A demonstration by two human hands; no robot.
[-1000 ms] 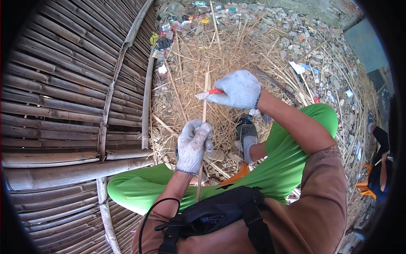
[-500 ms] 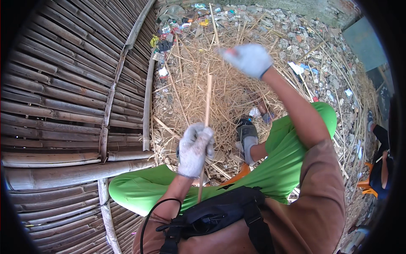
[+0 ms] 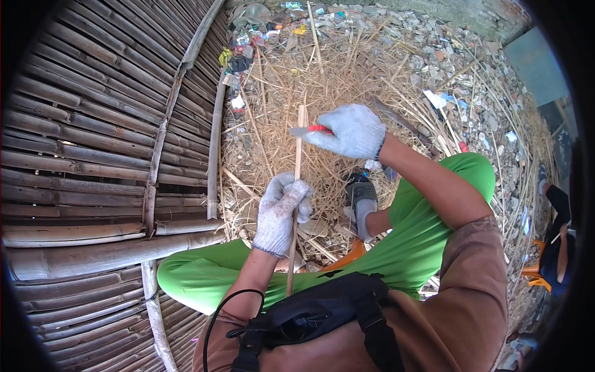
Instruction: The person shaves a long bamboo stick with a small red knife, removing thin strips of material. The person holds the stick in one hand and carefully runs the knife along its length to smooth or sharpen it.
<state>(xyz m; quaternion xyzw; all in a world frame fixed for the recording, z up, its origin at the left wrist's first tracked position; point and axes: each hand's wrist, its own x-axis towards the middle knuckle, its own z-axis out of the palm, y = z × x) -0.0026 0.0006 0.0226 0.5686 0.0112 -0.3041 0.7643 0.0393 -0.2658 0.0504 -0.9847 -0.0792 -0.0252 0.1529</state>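
Note:
My left hand point(image 3: 280, 214), in a dirty white knitted glove, is closed around a thin pale bamboo strip point(image 3: 298, 158). The strip stands lengthwise before me, its lower end reaching back to my lap and its far end rising past the glove. In my right hand point(image 3: 352, 131), also gloved, is a small knife point(image 3: 320, 129) with a red handle. Its short blade lies across the strip near the far end; whether it bites into the surface is too small to tell.
Straw-like bamboo shavings point(image 3: 334, 93) cover the ground ahead. A bamboo slat wall point(image 3: 105, 136) runs along the left. A long dark strip point(image 3: 403, 121) lies beyond my right wrist. Rubble and litter point(image 3: 434, 56) spread at far right. Another person point(image 3: 556, 248) sits at the right edge.
My right hand has swung back toward me and slightly left, bringing the knife onto the strip. The left hand keeps its hold on the strip, which has shifted slightly left.

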